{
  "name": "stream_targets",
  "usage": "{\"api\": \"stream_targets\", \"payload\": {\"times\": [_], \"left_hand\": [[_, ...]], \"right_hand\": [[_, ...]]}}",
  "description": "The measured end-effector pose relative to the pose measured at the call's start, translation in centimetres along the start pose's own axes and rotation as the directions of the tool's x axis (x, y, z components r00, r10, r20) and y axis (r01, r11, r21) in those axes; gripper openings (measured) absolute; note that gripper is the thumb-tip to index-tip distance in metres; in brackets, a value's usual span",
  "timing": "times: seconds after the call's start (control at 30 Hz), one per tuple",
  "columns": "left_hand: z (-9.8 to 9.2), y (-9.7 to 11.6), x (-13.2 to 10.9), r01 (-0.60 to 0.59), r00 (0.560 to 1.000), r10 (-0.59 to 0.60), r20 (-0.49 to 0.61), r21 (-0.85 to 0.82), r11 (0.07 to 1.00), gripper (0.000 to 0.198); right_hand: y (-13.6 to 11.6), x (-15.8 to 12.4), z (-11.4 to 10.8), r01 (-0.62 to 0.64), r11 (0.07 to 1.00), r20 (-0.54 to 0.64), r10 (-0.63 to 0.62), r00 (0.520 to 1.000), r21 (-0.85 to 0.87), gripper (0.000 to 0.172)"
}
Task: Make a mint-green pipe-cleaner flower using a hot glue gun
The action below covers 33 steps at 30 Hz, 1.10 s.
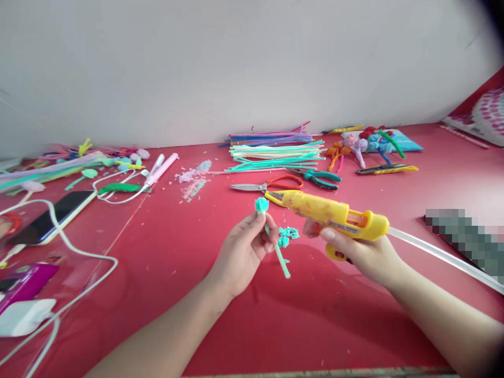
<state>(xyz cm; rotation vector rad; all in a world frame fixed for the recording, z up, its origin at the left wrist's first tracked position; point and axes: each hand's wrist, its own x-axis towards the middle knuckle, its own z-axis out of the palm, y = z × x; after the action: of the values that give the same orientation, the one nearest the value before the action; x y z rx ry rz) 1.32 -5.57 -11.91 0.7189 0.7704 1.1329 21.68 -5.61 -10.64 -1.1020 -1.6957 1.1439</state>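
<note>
My left hand (248, 244) pinches a pipe-cleaner flower (261, 205) by its pale green stem; the turquoise head points up and the stem slants down to the right. In my right hand (354, 249) is a yellow hot glue gun (326, 210), its nozzle aimed left, close to the flower head. A clear glue stick (441, 257) sticks out of the gun's back end. Small turquoise pipe-cleaner pieces (289, 235) lie on the table between my hands, partly hidden by the left fingers. Whether the nozzle touches the flower I cannot tell.
Behind my hands lie red-handled scissors (252, 187), teal pliers (321, 177) and bundled pipe cleaners (275, 152). Finished flowers (358, 143) sit at the back right. On the left are a phone (55, 215), a white cable (84, 257) and a pink pen-like tool (162, 169).
</note>
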Motion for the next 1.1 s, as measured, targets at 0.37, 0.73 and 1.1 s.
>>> {"api": "stream_targets", "payload": {"times": [0.37,0.73,1.1], "left_hand": [[-0.42,-0.31,0.02,-0.052,0.997,0.058,-0.043,0.125,0.991,0.017],[-0.39,-0.47,-0.23,-0.076,0.993,0.095,-0.067,0.246,0.966,0.022],[-0.07,-0.35,-0.24,-0.061,0.993,0.081,-0.084,0.216,0.974,0.020]], "right_hand": [[0.71,-0.67,0.21,0.082,0.987,0.013,-0.081,0.997,-0.139,0.029],[0.77,-0.91,0.52,0.094,0.984,0.035,-0.090,0.995,-0.154,0.026],[0.54,-0.89,0.75,0.039,0.989,0.026,-0.036,0.999,-0.141,0.028]]}}
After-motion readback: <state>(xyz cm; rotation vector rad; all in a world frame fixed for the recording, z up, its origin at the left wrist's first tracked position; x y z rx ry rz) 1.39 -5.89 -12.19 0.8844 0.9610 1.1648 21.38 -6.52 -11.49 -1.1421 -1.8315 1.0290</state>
